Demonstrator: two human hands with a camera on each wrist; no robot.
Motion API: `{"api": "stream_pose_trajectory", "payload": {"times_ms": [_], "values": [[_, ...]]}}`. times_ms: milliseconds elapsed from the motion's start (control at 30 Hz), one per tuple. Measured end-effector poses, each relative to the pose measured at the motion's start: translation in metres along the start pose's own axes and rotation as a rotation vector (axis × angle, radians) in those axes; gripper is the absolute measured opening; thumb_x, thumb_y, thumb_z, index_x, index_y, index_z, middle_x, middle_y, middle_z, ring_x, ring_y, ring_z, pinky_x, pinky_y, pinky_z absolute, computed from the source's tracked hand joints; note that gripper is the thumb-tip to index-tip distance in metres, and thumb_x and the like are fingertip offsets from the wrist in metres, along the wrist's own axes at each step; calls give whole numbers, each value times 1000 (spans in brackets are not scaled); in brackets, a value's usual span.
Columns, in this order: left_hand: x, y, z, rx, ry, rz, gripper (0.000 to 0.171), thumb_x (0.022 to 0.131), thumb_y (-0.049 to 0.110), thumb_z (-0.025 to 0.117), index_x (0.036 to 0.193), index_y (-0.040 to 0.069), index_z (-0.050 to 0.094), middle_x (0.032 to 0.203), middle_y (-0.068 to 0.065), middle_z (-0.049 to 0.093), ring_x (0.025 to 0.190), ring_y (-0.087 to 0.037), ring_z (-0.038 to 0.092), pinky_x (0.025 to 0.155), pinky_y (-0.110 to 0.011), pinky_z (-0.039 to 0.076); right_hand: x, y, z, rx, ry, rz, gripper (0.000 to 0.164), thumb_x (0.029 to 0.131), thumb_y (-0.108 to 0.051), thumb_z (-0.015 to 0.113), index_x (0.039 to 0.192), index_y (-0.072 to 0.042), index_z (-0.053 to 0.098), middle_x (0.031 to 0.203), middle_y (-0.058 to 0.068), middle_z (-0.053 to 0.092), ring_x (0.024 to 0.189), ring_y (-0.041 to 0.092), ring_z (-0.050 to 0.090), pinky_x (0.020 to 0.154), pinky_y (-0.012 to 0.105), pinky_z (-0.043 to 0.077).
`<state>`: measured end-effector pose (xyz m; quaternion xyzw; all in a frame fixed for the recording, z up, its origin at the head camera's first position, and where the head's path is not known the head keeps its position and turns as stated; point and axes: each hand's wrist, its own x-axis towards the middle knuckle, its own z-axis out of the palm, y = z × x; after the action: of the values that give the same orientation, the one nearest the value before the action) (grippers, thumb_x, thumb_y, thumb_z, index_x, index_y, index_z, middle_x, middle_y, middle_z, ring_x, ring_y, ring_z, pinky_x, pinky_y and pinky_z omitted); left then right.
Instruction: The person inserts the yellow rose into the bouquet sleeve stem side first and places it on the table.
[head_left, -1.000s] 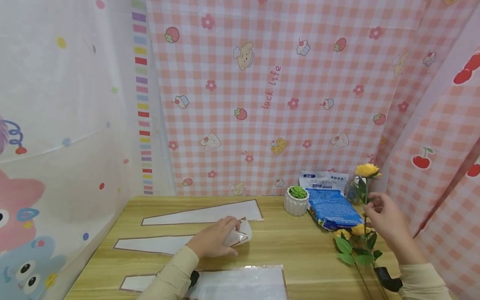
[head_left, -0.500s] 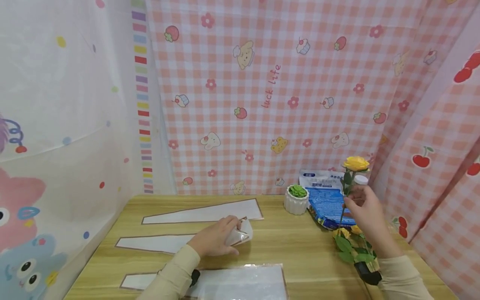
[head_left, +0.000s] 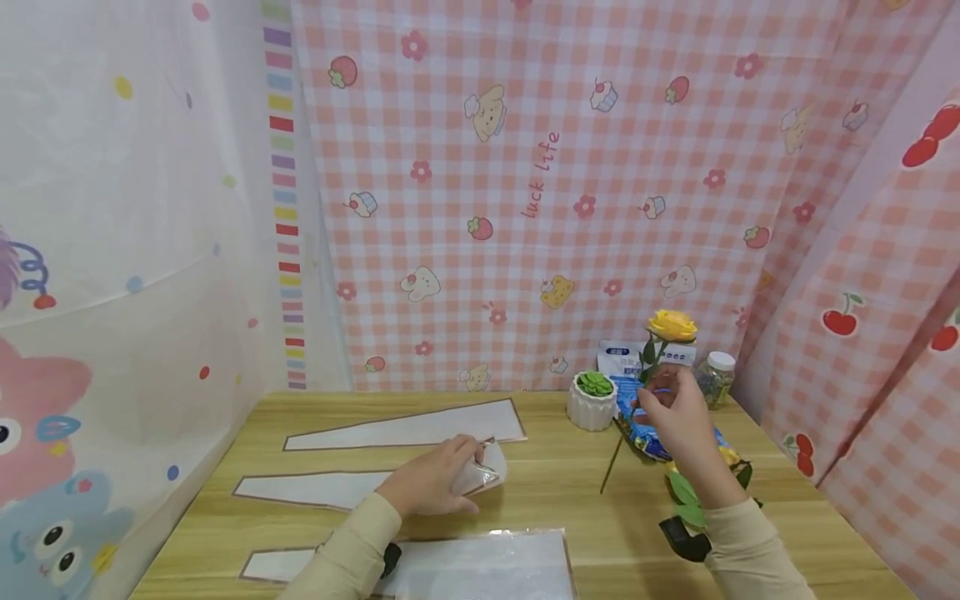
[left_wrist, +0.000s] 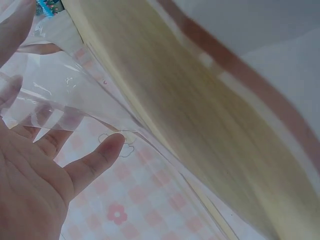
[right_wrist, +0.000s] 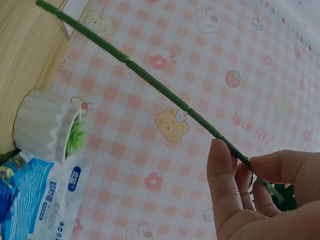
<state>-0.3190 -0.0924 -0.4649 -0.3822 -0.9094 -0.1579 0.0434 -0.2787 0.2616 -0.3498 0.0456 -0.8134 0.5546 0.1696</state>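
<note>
My right hand [head_left: 682, 421] pinches the green stem of a yellow rose [head_left: 671, 325] between thumb and fingers. Its bloom is up and the bare stem end slants down to the left, above the table; the right wrist view shows the long stem [right_wrist: 157, 85]. My left hand [head_left: 431, 482] holds the curled end of a clear-and-white wrapping sheet [head_left: 491, 471], thumb sticking out. Up close, the clear film [left_wrist: 55, 95] runs between the left fingers. More yellow roses lie under my right forearm, mostly hidden, with green leaves [head_left: 684, 492] showing.
Brown-edged white sheets [head_left: 420, 427] lie on the left of the wooden table [head_left: 570, 492], with a larger sheet [head_left: 487, 571] at the front. Behind the right hand stand a potted succulent [head_left: 592, 404], a blue-and-white bag [head_left: 626, 367] and a lidded jar [head_left: 716, 379].
My right hand has lifted the rose away from the others and carried it left, so its stem end now shows. The left hand has stayed in place on the wrapping sheet.
</note>
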Motion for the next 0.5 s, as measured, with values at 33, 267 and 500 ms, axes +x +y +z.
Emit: {"api": "stream_pose_trajectory", "payload": {"times_ms": [33,267,500], "values": [[0,0,1,0,2,3,63,81,44,85,125,19,46,137,-3,50,111,-16,56,88,-32,54,0,-2,3,9,-3,-1,45,102,-3,52,141,4,28,113,18,48,84,5,64,72,28,60],[1,-2,2,-3,6,13,65,81,45,84,126,20,46,139,-4,49,112,-16,56,88,-33,54,2,-9,18,55,-5,-35,54,103,-3,52,148,-1,23,112,18,49,89,15,65,71,29,59],[3,0,2,5,1,11,65,81,47,84,127,21,45,139,-2,49,113,-15,55,90,-32,53,4,-13,32,107,16,-42,53,102,-2,52,146,-2,24,113,20,50,87,14,65,71,28,60]]}}
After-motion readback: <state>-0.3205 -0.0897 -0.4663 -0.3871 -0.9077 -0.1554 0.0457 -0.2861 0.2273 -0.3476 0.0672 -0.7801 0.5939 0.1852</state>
